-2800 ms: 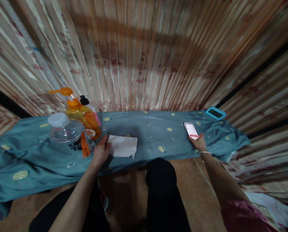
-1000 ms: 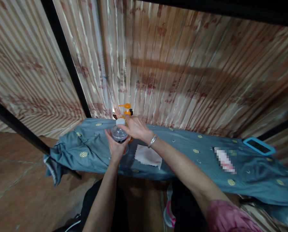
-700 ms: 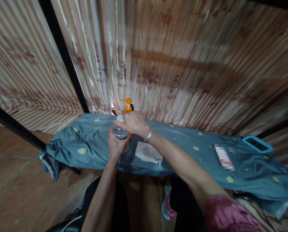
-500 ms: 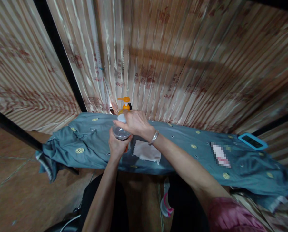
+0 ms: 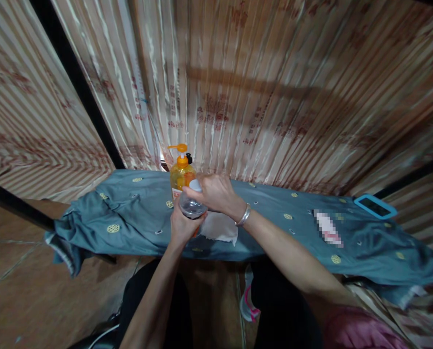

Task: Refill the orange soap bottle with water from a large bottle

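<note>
A clear plastic bottle with a white cap is held over the near edge of a table draped in a blue-green cloth. My left hand is wrapped round the bottle's body from below. My right hand is closed over the cap end, a silver bangle on its wrist. A white cloth lies on the table just right of the bottle. Behind the bottle stands an orange pump bottle.
A phone lies face up on the table's right half, and a tablet in a blue case rests at the far right edge. Striped curtains hang close behind the table. My knees in dark trousers are under the table's front edge.
My right hand left the phone and crossed to the bottle's cap; my left hand left the white cloth and took the bottle. Lately the bottle has come away from the pump bottle, toward me.
</note>
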Motion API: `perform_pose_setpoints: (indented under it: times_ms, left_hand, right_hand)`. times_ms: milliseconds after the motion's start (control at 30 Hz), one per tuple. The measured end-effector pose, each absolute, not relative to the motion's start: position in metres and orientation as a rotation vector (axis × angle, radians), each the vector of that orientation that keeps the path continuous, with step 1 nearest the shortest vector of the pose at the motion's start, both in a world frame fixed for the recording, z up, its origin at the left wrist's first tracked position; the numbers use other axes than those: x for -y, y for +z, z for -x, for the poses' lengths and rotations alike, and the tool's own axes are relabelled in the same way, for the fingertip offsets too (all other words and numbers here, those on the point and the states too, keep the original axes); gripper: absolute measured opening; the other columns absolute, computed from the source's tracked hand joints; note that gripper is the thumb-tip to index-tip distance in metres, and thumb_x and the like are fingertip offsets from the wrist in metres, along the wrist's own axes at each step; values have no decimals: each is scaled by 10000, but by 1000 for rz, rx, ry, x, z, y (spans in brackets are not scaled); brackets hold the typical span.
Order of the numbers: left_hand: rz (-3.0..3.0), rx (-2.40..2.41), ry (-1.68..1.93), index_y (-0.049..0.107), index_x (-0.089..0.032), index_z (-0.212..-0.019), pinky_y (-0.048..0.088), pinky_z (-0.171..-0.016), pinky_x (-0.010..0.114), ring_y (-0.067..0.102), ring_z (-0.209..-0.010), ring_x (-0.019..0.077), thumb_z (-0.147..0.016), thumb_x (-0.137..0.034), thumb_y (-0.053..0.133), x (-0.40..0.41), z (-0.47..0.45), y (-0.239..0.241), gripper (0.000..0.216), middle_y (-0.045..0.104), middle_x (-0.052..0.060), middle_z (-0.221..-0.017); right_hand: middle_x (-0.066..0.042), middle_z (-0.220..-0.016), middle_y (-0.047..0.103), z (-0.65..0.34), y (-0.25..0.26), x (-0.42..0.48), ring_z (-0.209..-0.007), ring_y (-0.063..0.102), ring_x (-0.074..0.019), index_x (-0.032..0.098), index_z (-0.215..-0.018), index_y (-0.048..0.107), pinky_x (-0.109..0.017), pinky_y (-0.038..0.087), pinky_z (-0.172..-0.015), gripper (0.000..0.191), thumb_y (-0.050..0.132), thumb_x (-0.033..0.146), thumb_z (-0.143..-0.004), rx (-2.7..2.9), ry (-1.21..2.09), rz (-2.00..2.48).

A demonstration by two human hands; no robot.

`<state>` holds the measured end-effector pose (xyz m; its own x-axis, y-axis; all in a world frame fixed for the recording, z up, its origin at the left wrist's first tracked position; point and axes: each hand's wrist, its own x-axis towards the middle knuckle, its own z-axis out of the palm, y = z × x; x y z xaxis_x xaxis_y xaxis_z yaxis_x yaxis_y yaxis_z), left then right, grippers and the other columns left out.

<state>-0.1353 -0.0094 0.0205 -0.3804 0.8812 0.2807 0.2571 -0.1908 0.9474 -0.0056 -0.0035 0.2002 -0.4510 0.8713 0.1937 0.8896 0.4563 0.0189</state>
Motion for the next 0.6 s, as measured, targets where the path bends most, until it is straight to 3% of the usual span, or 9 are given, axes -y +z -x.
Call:
perform_pose_setpoints:
  times_ms: [133,400,600]
  left_hand:
    - [-1360,-1646,1622,678,-275,-1424,734,-1024,507,881,-1193,395,-554,-303,1064,12,152,24,952,890,95,-1284]
    - [-1335,-1715,1554,667,-251,-1377,752,-950,514,896,-1101,382,-565,-341,1072,7,166,20,912,901,72,-1167]
    - [-1324,-1703,1538,670,-230,-1395,749,-1019,554,897,-1155,413,-552,-293,1063,2,163,24,932,905,110,-1218]
  right_hand:
    - [-212,-1233,909,16,200,2,-1210,892,-364,82,-1325,815,-392,517,-785,619,603,659,-1256,2532,-134,1500]
    - [-215,-1209,906,35,196,-8,-1197,886,-377,75,-1237,840,-404,542,-835,628,588,650,-1263,2591,-129,1457]
    - [-208,-1221,901,31,189,-18,-1217,880,-387,57,-1296,804,-410,539,-821,573,604,593,-1271,2605,-123,1424]
